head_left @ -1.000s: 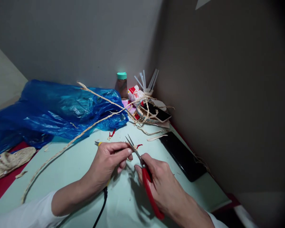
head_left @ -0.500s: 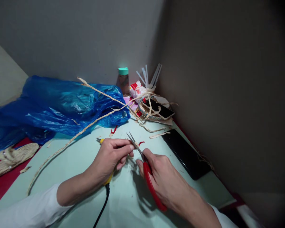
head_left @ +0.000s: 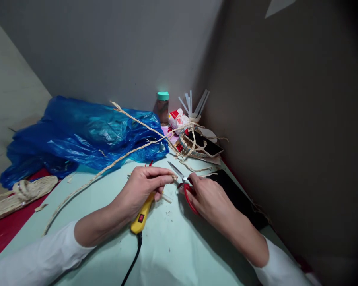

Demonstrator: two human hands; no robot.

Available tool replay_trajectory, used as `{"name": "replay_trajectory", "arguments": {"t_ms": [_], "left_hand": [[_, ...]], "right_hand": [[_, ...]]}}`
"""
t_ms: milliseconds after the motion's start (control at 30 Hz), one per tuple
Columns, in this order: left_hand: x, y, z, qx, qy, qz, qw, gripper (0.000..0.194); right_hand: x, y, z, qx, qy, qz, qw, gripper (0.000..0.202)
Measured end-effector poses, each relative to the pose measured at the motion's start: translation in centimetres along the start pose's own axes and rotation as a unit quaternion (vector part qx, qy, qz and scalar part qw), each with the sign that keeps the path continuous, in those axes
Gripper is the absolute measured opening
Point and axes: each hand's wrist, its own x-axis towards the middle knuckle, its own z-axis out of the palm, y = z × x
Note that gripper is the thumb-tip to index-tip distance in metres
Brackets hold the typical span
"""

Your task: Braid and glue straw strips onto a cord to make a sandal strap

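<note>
My left hand (head_left: 147, 182) pinches a small straw-coloured piece (head_left: 174, 178) between thumb and fingertips; most of it is hidden. Fingers of my right hand (head_left: 207, 192) are through the red handles of a pair of scissors (head_left: 179, 173). The blades point up and left, just beyond the pinched piece. A yellow glue gun (head_left: 142, 216) lies on the table beneath my left hand, its front end largely covered. From beside it a pale glue stick (head_left: 167, 198) pokes out.
A long straw braid (head_left: 107, 165) curves across the pale green tabletop (head_left: 164, 254) onto a blue plastic bag (head_left: 86, 131). At the back stand a jar with a teal lid (head_left: 162, 104) and several glue sticks. A black phone-like slab (head_left: 238, 198) lies right; a straw bundle (head_left: 26, 192) lies left.
The scissors have turned and shifted up and right, off the piece in my left hand. More of the glue gun now shows under that hand. The whole view has shifted slightly.
</note>
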Motion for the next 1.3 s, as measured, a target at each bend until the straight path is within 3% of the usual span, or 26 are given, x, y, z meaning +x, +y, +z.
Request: {"name": "replay_trajectory", "arguments": {"t_ms": [167,300,400,500,667,767,867,967,1100,1233,1300], "left_hand": [[-0.6,2.1,-0.5,0.062,0.0,0.061,0.996,0.029],[-1.0,3.2,-1.5,0.133,-0.005,0.135,0.982,0.03],[-1.2,3.3,-2.6,0.17,0.009,0.17,0.971,0.031],[-1.2,2.7,-3.5,0.241,0.007,0.207,0.948,0.029],[-1.5,1.8,-4.5,0.36,0.005,0.266,0.894,0.024],[-1.7,1.6,-5.0,0.328,0.021,0.233,0.915,0.026],[-1.9,1.1,-5.6,0.181,0.043,0.114,0.976,0.016],[-2.3,0.0,-5.8,0.039,0.008,0.028,0.999,0.013],[-3.0,-1.4,-5.3,-0.017,0.0,0.029,0.999,0.019],[-3.6,-1.8,-4.6,-0.006,0.028,0.045,0.999,0.025],[-3.8,-1.9,-4.3,0.006,0.039,0.053,0.998,0.027]], "right_hand": [[2.3,0.3,0.8,-0.049,-0.008,-0.01,0.999,0.016],[3.3,0.4,-0.1,-0.051,0.013,-0.053,0.997,0.02],[3.7,0.1,-1.7,0.097,0.035,-0.105,0.989,0.02],[3.5,-1.2,-2.7,0.351,-0.053,-0.159,0.921,0.038],[2.8,-3.8,-0.8,0.536,-0.144,-0.156,0.817,0.042],[2.4,-4.4,0.7,0.588,-0.147,-0.108,0.788,0.042],[1.9,-4.6,1.5,0.594,-0.134,-0.07,0.79,0.043],[1.4,-5.0,1.9,0.606,-0.147,-0.057,0.779,0.043],[0.6,-5.4,2.4,0.605,-0.183,-0.068,0.772,0.045],[-0.2,-5.6,2.7,0.574,-0.149,-0.078,0.802,0.045],[-0.4,-5.9,2.9,0.588,-0.15,-0.073,0.792,0.046]]}}
